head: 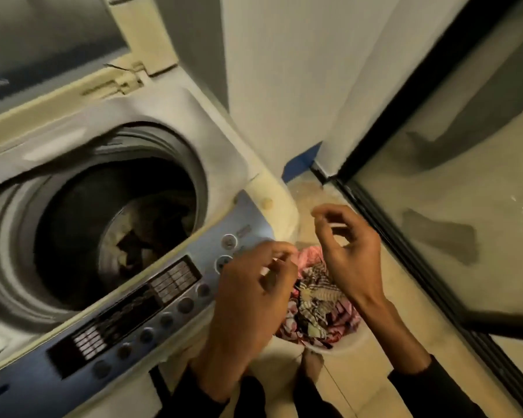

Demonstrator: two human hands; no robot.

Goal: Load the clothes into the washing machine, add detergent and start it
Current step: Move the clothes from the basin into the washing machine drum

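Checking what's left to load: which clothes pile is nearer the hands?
The pink, striped pile in the basin on the floor, directly under both hands; the other clothes lie inside the drum.

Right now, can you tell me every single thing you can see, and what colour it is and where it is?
Washing machine: one, white and cream, on the left, lid up.
Drum: one, grey, inside the machine, some dark and pale clothes at the bottom.
Control panel: one, blue with dark round buttons, along the machine's front edge.
Basket: one, pale, on the floor right of the machine.
Clothes in the basket: a pile, pink, striped and dark.
Wall: one, white, behind the basket.
Glass door: one, black frame, on the right.
Left hand: one, empty, over the panel's right end.
Right hand: one, empty, above the basket.
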